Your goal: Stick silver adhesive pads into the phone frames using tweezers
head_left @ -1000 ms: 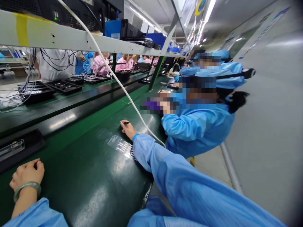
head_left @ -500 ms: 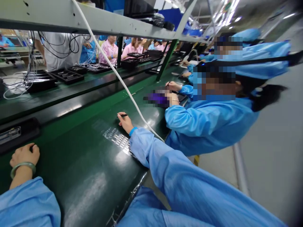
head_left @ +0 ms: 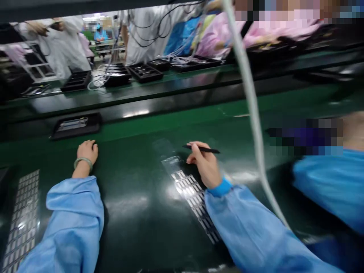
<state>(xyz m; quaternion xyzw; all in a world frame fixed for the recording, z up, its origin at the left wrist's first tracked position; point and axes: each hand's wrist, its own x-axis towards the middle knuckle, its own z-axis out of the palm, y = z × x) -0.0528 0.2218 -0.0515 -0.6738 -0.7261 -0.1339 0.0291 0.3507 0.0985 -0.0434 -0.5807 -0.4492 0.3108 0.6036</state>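
Note:
My right hand (head_left: pixel 206 165) grips a slim black pen-shaped tool (head_left: pixel 210 150) between thumb and fingers, its thin end pointing left. Just below lies a clear sheet with rows of small white-and-dark stickers (head_left: pixel 189 191), partly covered by my right sleeve. The bare clear upper end of that sheet (head_left: pixel 172 163) is left of my fingers. My left hand (head_left: pixel 88 152), with a green bangle at the wrist, rests on the green bench with curled fingers; whatever may be in them is hidden. A black tray (head_left: pixel 76 125) holding a metallic part is just beyond it.
A second sheet of small pieces (head_left: pixel 22 216) lies at far left. A white cable (head_left: pixel 250 87) hangs across the right side. Further back, black trays (head_left: pixel 145 72) stand on a raised ledge. A co-worker's blue sleeve (head_left: pixel 330 178) is at right.
My view has swung left and down, bringing the second sheet and the whole left forearm into sight. The right hand still has the black tool; the left fingers stay curled.

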